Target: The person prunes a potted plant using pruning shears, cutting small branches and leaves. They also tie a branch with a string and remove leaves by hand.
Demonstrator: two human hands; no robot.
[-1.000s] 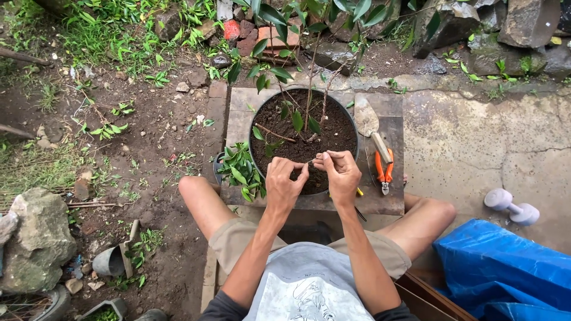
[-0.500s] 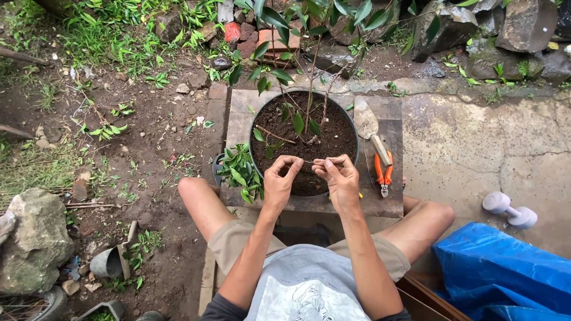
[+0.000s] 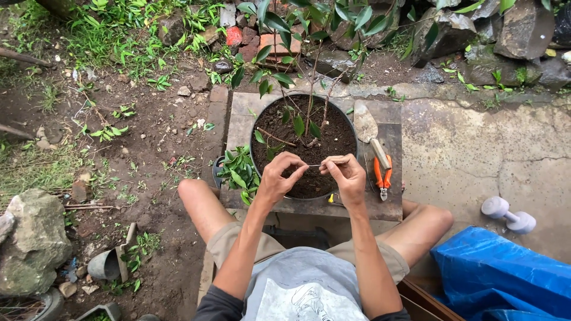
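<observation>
- The left hand [image 3: 278,177] and the right hand [image 3: 347,174] meet over the near half of the black pot [image 3: 304,145], which stands in the middle of the low table [image 3: 389,205] between the person's knees.
- Both hands' fingers are pinched shut on a thin piece of wire [image 3: 315,164], stretched short and level between them, just above the soil.
- To handle this well, I judge it best to keep the wire taut and the grips close together, so any bend forms where wanted and not beside the pinch.
- The small tree [image 3: 309,113] rises from the pot's centre, just beyond the hands; its thin stems and low side branch look easy to snag, so the wire ends should stay clear of them.
- Right of the pot lie a trowel [image 3: 370,128] and orange-handled cutters [image 3: 382,173], near the right hand; sideways room there is tight.
- Left of the pot, a heap of cut leaves [image 3: 239,172] sits at the table's left edge, close to the left wrist.
- The near table edge lies just under the wrists; the freest space is upward and back toward the body.
</observation>
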